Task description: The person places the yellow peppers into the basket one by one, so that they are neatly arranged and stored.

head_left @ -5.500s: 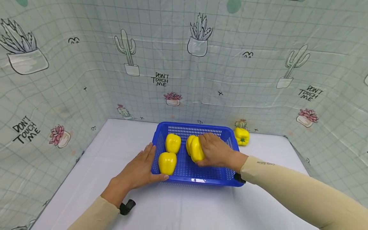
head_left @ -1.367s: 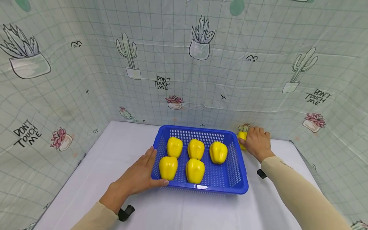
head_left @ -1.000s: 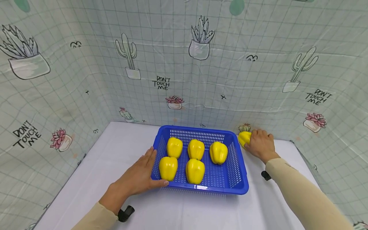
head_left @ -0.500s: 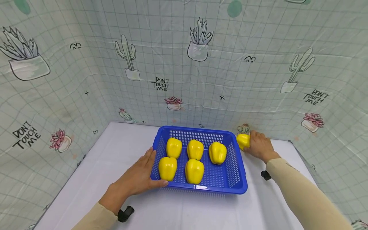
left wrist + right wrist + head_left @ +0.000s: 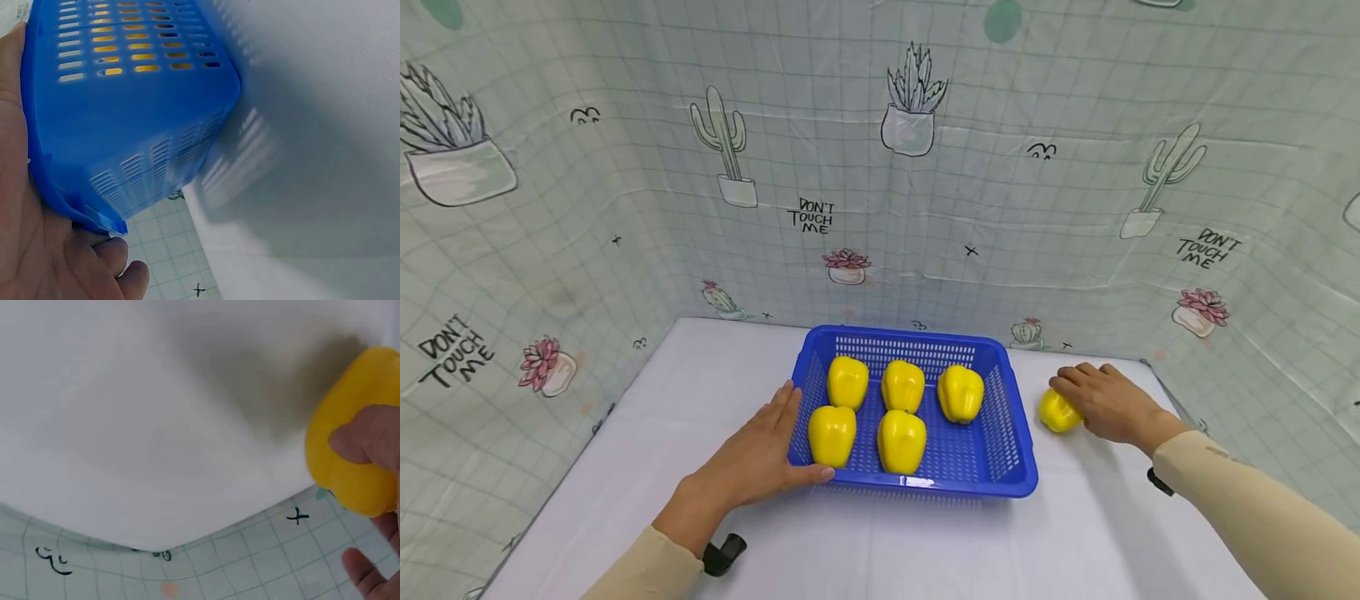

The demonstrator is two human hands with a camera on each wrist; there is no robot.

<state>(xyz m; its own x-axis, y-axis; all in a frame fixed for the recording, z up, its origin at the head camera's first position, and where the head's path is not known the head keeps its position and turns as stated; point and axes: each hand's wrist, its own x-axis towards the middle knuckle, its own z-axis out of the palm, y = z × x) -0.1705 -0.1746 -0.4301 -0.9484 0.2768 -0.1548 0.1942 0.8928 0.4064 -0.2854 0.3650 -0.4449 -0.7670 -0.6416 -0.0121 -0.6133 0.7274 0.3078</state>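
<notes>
A blue perforated basket (image 5: 925,485) stands on the white table, with several yellow bell peppers (image 5: 902,442) inside it. My left hand (image 5: 741,460) rests along its near left corner, thumb over the front rim and straight fingers against the left rim. The left wrist view shows the palm close along the basket's rim (image 5: 37,144). To the right of the basket, my right hand (image 5: 1101,400) grips another yellow bell pepper (image 5: 1058,412). The thumb presses on this bell pepper (image 5: 340,478) in the right wrist view; part of the pepper lies outside that frame.
A white cloth covers the table (image 5: 880,550). A printed grid curtain (image 5: 880,208) with potted cacti rises behind the table and at both sides. The basket's right wall (image 5: 1011,425) stands between the gripped pepper and the ones inside.
The right hand has drawn the pepper from beside the basket's back right corner toward me and to the right. Earlier, it put peppers into the basket. The left hand has stayed at the corner.
</notes>
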